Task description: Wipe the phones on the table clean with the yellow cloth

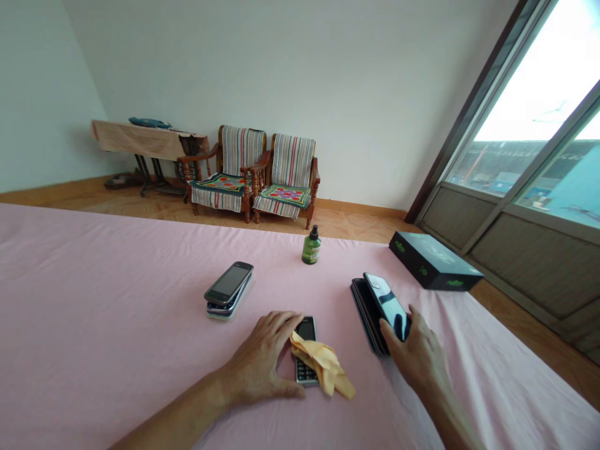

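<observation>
Where the pink surface [117, 275] spreads out on the left, a stack of phones [229, 284] lies well in from the far edge, its top phone screen up, long axis slanting from the near left toward the far right. Next comes the left hand [262, 359], fingers and thumb curved apart along the left side of a keypad phone [307, 373]; whether they grip it I cannot tell. That phone lies face up, its long axis running almost straight toward the far edge, screen end away from the person and keys nearer. Close to the far edge, a green spray bottle [311, 250] stands upright. A yellow cloth [323, 359] drapes across the keypad phone's middle and trails off to its right. Farther right is a second phone stack [365, 315], overlapped by a glossy phone [387, 303] whose long axis points from the far left to the near right. The right hand [419, 353] grips its near end between thumb and fingers. At the far right corner sits a black box [434, 259].
</observation>
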A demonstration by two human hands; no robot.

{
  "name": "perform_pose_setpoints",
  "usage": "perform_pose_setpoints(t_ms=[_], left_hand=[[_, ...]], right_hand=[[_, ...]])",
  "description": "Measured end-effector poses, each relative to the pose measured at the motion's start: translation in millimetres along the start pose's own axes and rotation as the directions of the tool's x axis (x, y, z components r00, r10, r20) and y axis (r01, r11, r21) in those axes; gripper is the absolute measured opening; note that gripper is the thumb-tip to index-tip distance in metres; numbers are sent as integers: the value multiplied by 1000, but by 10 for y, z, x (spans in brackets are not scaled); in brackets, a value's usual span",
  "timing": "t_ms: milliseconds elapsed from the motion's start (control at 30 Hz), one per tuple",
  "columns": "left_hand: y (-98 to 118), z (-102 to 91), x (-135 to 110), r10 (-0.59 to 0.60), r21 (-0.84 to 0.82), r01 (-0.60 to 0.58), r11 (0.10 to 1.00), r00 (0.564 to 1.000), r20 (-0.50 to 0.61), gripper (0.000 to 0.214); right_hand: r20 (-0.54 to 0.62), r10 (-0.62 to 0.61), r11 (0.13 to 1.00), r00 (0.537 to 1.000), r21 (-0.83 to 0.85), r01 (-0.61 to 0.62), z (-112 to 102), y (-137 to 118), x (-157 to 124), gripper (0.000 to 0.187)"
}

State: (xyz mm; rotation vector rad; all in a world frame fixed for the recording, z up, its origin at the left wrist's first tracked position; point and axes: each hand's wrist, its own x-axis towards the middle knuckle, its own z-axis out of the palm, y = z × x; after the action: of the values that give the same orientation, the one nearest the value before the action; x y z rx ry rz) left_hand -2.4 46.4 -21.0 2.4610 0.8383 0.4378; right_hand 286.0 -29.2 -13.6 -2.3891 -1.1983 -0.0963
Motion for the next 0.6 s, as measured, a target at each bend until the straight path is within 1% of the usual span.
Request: perform_pose_setpoints(t_ms=[133, 200, 267, 333, 400, 500, 600], left_hand=[[1, 1, -7, -5, -21, 5, 1000, 1000, -8, 104], [5, -2, -10, -8, -26, 8, 1000, 1000, -10, 108], [5, -3, -12, -9, -25, 9, 1000, 1000, -5, 110], [-1, 0, -13, -8, -21, 8, 1000, 1000, -4, 111], [-10, 5, -13, -1, -20, 1, 1000, 1000, -6, 111], [-27, 15, -13, 12, -16, -13, 1000, 1000, -12, 110], [-38, 23, -13, 17, -10, -17, 1000, 1000, -16, 111]], right_hand=[[2, 25, 994, 1000, 111, -25, 30, 102, 89, 87], [36, 71, 973, 997, 217, -77, 37, 152, 131, 89], [125, 159, 902, 979, 386, -195, 40, 206, 173, 91], [212, 226, 792, 951, 528, -306, 39, 261, 214, 91], [242, 247, 716, 938, 607, -345, 34, 310, 250, 84], [240, 237, 667, 941, 664, -337, 30, 363, 291, 65], [247, 234, 603, 940, 721, -340, 46, 396, 316, 55]])
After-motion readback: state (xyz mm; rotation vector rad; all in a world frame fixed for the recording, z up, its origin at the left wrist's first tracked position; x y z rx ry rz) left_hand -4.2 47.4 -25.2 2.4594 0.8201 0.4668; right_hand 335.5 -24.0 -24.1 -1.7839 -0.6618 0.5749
